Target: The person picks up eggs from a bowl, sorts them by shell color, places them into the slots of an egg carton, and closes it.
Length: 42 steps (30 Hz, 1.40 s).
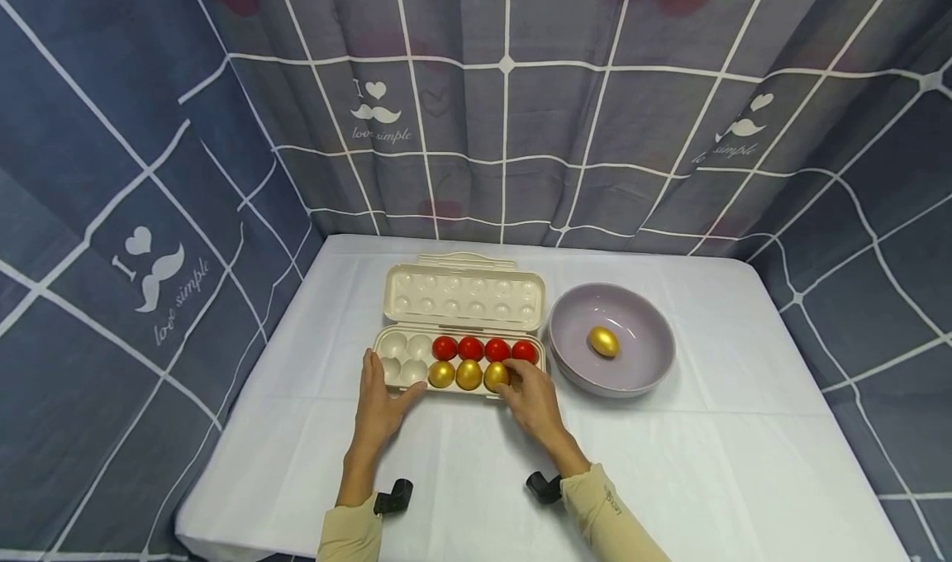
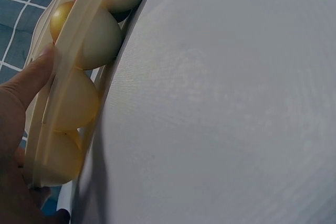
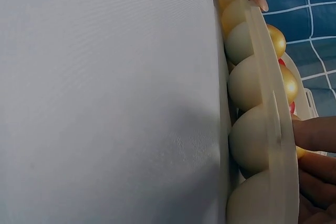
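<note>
Cream egg tray (image 1: 402, 359) lies lengthwise left-to-right; left hand (image 1: 379, 405) steadies it, right hand (image 1: 531, 397) pinches gold egg (image 1: 495, 375).

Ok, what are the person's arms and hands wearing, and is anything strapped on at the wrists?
Both hands, left hand and right hand, are bare: no gloves or rings visible. Each forearm is covered by a beige sleeve ending at the wrist; the right one carries small dark lettering, too small to read. A small black camera mount sits at each wrist.
</note>
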Motion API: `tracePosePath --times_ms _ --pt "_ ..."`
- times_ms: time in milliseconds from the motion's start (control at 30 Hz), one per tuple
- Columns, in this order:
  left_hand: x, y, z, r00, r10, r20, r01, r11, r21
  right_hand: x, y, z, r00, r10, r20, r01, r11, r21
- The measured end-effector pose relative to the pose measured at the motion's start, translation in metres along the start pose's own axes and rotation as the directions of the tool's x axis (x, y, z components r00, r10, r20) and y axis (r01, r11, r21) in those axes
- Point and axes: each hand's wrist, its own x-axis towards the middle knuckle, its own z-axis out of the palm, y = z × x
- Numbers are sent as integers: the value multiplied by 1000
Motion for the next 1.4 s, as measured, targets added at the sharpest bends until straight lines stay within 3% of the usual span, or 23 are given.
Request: tracePosePath --times_ms 633,1033,1267,1400 --pt "2 -3 2 1000 -6 10 5 1000 18 -3 5 2 1000 3 -22 -3 1000 9" --pt "3 -3 2 1000 3 -7 -3 1000 20 -4 8 3 995 -22 -92 35 989 142" --pt "3 -3 2 1000 10 -13 -9 1000 20 -5 8 1 995 5 -97 23 956 291" --pt "2 -3 1 1000 4 -4 -4 1000 19 -7 -11 -10 995 -2 -101 38 933 357"
